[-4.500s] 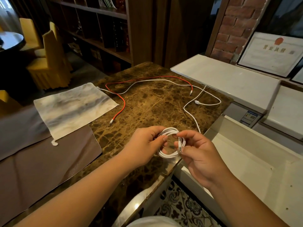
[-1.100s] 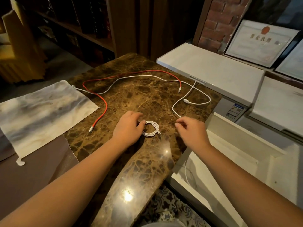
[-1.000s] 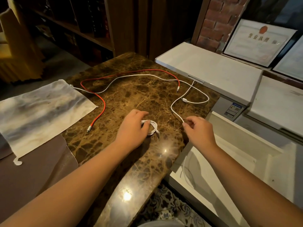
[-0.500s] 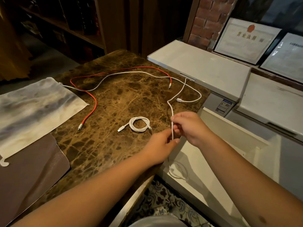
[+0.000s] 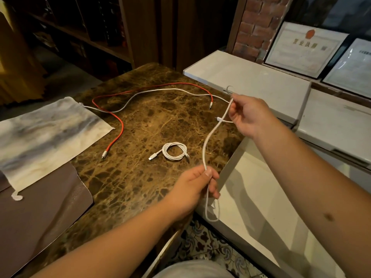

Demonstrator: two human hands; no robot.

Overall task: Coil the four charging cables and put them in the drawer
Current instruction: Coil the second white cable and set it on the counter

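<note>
Over the near edge of the brown marbled tabletop (image 5: 140, 125), the left hand (image 5: 192, 189) pinches a white braided charging cable (image 5: 208, 141) with a small loop hanging below, while the right hand (image 5: 249, 117) pinches the same cable higher up. Its held span runs steeply from near-low to far-high, above the open white drawer (image 5: 261, 197). Coiling well, I'd judge, means feeding even loops into the left hand without snagging the coiled white cable (image 5: 174, 151) or the red cable (image 5: 118, 125).

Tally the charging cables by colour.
red cable: 1
White cables: 3 (coiled white cable, held white cable, loose white cable)
Total: 4
</note>
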